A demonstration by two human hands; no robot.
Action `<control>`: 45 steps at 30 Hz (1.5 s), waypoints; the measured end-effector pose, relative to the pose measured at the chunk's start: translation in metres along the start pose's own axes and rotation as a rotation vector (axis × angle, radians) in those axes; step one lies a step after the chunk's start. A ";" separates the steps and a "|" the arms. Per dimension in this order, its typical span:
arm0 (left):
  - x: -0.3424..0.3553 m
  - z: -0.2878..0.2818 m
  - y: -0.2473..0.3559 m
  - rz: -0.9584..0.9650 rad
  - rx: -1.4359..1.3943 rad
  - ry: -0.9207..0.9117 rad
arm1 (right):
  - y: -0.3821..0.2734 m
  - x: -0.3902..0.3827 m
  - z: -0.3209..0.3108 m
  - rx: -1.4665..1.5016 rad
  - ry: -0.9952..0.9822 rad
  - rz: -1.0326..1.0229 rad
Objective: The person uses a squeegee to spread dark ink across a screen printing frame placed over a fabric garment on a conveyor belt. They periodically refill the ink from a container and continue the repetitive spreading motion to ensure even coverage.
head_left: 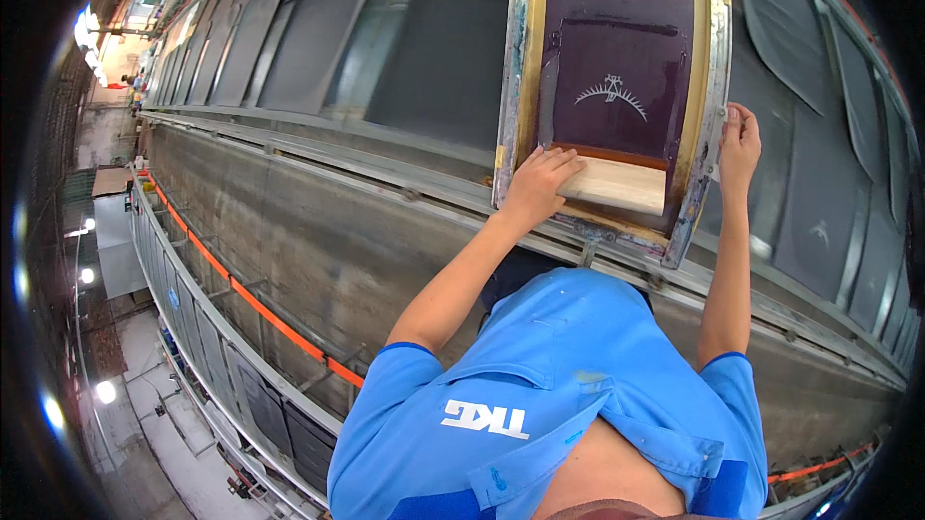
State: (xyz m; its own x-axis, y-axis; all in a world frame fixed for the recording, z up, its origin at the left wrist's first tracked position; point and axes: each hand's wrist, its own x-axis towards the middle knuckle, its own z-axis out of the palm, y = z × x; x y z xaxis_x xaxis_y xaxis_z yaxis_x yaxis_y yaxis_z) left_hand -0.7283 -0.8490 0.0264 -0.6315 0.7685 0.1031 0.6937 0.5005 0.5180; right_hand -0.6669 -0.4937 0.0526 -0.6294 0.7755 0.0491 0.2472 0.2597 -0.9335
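Note:
A screen-printing frame (717, 57) with a worn metal rim rests over the long table ahead of me. Its mesh (621, 0) is dark purple, with a pale curved, spiky emblem (612, 96) in it. Across the near end of the mesh lies a squeegee (621, 187) with a light wooden handle and a reddish-brown blade edge. My left hand (541, 185) is closed over the squeegee's left end. At the frame's right side, my right hand (740, 146) grips the rim with bent fingers and thumb. Whatever lies directly beneath the frame is hidden.
Dark grey fabric pieces (443, 57) line the table on both sides of the frame; one at the right bears a pale emblem (820, 231). A metal rail (366, 168) follows the table's near edge. An orange pipe (260, 313) runs along a neighbouring structure at the left.

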 end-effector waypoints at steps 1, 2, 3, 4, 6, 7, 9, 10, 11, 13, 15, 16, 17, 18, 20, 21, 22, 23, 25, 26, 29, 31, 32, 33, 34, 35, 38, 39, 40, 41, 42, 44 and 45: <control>-0.009 -0.011 -0.024 -0.014 -0.017 0.005 | -0.009 -0.009 0.026 -0.039 0.005 -0.030; -0.023 -0.022 -0.049 -0.029 -0.029 0.006 | -0.019 -0.020 0.055 -0.071 0.010 -0.055; -0.024 -0.044 -0.071 -0.030 -0.023 0.020 | -0.034 -0.023 0.088 -0.086 0.027 -0.095; -0.030 -0.065 -0.088 -0.051 -0.010 -0.033 | -0.038 -0.028 0.117 -0.084 0.054 -0.085; -0.034 -0.083 -0.135 -0.064 -0.006 -0.032 | -0.022 -0.041 0.168 -0.114 0.053 -0.071; -0.038 -0.090 -0.156 -0.070 -0.012 -0.038 | -0.016 -0.049 0.188 -0.131 0.034 -0.063; -0.051 -0.101 -0.177 -0.094 0.032 -0.083 | -0.009 -0.054 0.214 -0.159 0.017 -0.051; -0.055 -0.105 -0.190 -0.098 0.048 -0.099 | -0.004 -0.058 0.229 -0.156 0.015 -0.058; -0.056 -0.109 -0.200 -0.091 0.060 -0.088 | 0.001 -0.060 0.241 -0.157 0.015 -0.068; -0.063 -0.115 -0.220 -0.066 0.080 -0.090 | -0.003 -0.064 0.263 -0.184 0.002 -0.041; -0.067 -0.122 -0.229 -0.048 0.102 -0.060 | -0.011 -0.072 0.268 -0.237 -0.020 0.034; -0.071 -0.126 -0.235 -0.043 0.124 -0.050 | -0.010 -0.075 0.278 -0.199 0.007 -0.033; -0.064 -0.128 -0.238 -0.011 0.138 -0.050 | 0.000 -0.073 0.285 -0.170 0.062 -0.092; -0.061 -0.132 -0.240 -0.007 0.130 -0.047 | 0.008 -0.070 0.284 -0.153 0.108 -0.148; -0.066 -0.137 -0.241 -0.006 0.081 -0.020 | -0.007 -0.074 0.286 -0.186 0.085 -0.031; -0.066 -0.137 -0.239 -0.011 0.094 -0.007 | 0.004 -0.069 0.288 -0.176 0.119 -0.098; -0.076 -0.136 -0.242 -0.015 0.069 0.006 | -0.001 -0.070 0.290 -0.175 0.110 -0.107; -0.084 -0.138 -0.242 -0.037 0.118 0.023 | -0.005 -0.071 0.297 -0.160 0.106 -0.074; -0.094 -0.139 -0.247 0.003 0.110 -0.046 | 0.014 -0.063 0.307 -0.161 0.147 -0.108; -0.103 -0.140 -0.248 0.018 0.125 -0.069 | 0.012 -0.064 0.310 -0.177 0.118 -0.055; -0.119 -0.139 -0.244 0.054 0.167 -0.150 | -0.004 -0.067 0.306 -0.226 0.020 0.135; -0.111 -0.134 -0.237 0.075 0.190 -0.155 | -0.009 -0.064 0.292 -0.233 -0.005 0.156; -0.100 -0.131 -0.241 0.094 0.203 -0.133 | -0.009 -0.066 0.287 -0.234 -0.013 0.166; -0.086 -0.129 -0.244 0.105 0.213 -0.111 | -0.006 -0.067 0.283 -0.274 -0.035 0.140; -0.072 -0.126 -0.246 0.085 0.214 -0.099 | -0.002 -0.069 0.278 -0.313 -0.060 0.114; -0.052 -0.127 -0.247 0.082 0.193 -0.080 | -0.003 -0.064 0.274 -0.349 -0.072 0.079; 0.006 -0.119 -0.273 0.124 0.225 -0.006 | -0.045 -0.061 0.263 -0.964 -0.177 -0.206; 0.031 -0.122 -0.280 0.136 0.216 0.010 | -0.067 -0.056 0.267 -0.898 -0.223 -0.286; 0.054 -0.125 -0.288 0.144 0.187 0.029 | -0.093 -0.055 0.279 -0.830 -0.271 -0.362; 0.075 -0.127 -0.297 0.120 0.069 0.062 | -0.113 -0.053 0.291 -0.759 -0.323 -0.433; 0.098 -0.139 -0.288 0.044 0.018 0.004 | -0.121 -0.045 0.299 -0.748 -0.405 -0.421; 0.136 -0.157 -0.279 -0.022 -0.017 -0.039 | -0.133 -0.023 0.315 -0.745 -0.572 -0.354; 0.150 -0.159 -0.284 -0.014 -0.007 -0.027 | -0.120 -0.010 0.323 -0.743 -0.586 -0.348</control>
State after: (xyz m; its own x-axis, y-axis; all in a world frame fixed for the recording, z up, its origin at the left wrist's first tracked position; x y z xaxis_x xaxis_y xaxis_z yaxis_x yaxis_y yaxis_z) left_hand -1.0749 -0.9396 0.0300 -0.6315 0.7719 0.0729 0.6824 0.5087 0.5249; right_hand -0.9281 -0.7183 0.0498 -0.9675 0.2355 -0.0923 0.2520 0.8656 -0.4327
